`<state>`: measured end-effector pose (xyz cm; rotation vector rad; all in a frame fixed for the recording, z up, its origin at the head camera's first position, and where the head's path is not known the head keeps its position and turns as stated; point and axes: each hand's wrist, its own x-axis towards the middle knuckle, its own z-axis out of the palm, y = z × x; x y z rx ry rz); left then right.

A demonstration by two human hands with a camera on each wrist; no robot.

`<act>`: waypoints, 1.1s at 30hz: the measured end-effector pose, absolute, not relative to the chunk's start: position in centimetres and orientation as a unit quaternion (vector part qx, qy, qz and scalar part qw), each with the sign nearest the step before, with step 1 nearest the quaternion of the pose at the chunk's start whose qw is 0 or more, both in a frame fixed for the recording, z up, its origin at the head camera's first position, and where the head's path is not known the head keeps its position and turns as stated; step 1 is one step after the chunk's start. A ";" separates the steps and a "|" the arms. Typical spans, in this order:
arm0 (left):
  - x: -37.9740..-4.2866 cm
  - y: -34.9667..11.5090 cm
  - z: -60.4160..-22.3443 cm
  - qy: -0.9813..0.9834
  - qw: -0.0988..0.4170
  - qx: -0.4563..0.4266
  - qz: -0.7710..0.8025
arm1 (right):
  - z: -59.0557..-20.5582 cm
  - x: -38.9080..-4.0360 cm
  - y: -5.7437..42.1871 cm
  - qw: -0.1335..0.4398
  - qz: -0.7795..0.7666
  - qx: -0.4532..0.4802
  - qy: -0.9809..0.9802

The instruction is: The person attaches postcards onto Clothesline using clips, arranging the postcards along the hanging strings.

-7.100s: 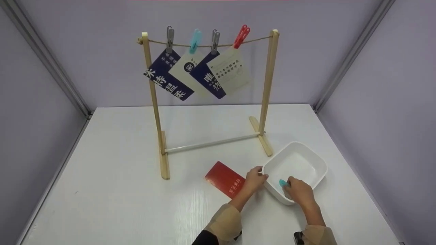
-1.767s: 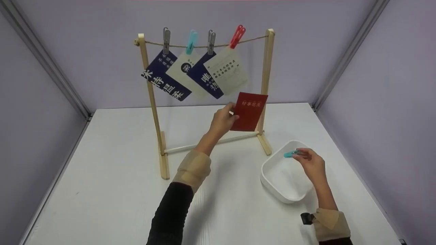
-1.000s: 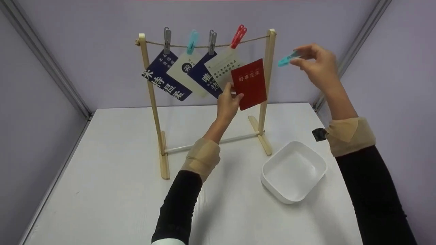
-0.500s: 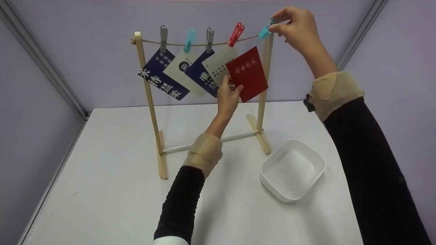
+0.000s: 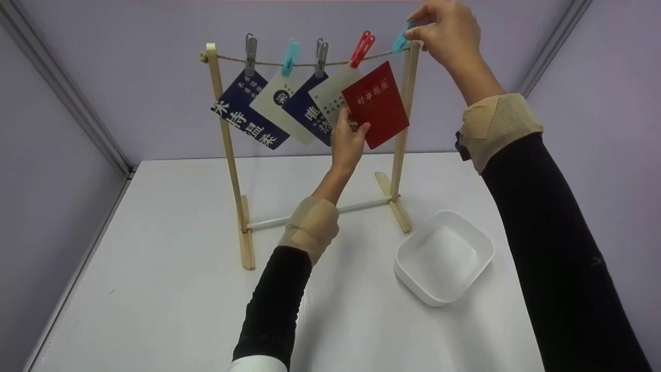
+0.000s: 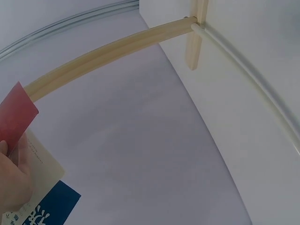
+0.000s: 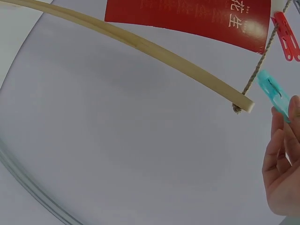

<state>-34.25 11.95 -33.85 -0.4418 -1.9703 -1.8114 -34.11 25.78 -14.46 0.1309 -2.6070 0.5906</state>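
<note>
In the head view my left hand (image 5: 348,139) pinches a red card (image 5: 376,106) by its lower left edge. The card is tilted, its top corner just below the rope (image 5: 382,55) and in front of a cream card. My right hand (image 5: 450,33) pinches a turquoise clothespin (image 5: 400,41) beside the top of the right post. In the right wrist view the tip of that clothespin (image 7: 272,89) is close to the rope; whether it touches cannot be told. A red clothespin (image 5: 362,49) sits on the rope to the left.
A wooden stand with a left post (image 5: 224,134) and right post (image 5: 405,119) carries the rope. Grey clothespins, such as one (image 5: 251,56), and another turquoise clothespin (image 5: 290,58) hold up blue and cream cards. A white basin (image 5: 444,258) stands at the right on the white table (image 5: 155,289).
The red card was lifted from the table to just under the rope. My right hand took the turquoise clothespin from the basin and raised it to the rope's right end.
</note>
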 end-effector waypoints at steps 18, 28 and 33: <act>-34.2 12.4 -33.5 -0.720 0.209 -0.155 -0.643 | -14.9 -34.8 26.2 0.199 0.243 0.033 -0.949; -33.8 12.5 -33.1 -0.731 0.208 -0.148 -0.633 | -14.6 -34.4 26.3 0.172 0.286 0.021 -0.942; -33.7 12.4 -33.6 -0.728 0.195 -0.146 -0.641 | -15.1 -34.4 26.0 0.163 0.285 0.016 -0.945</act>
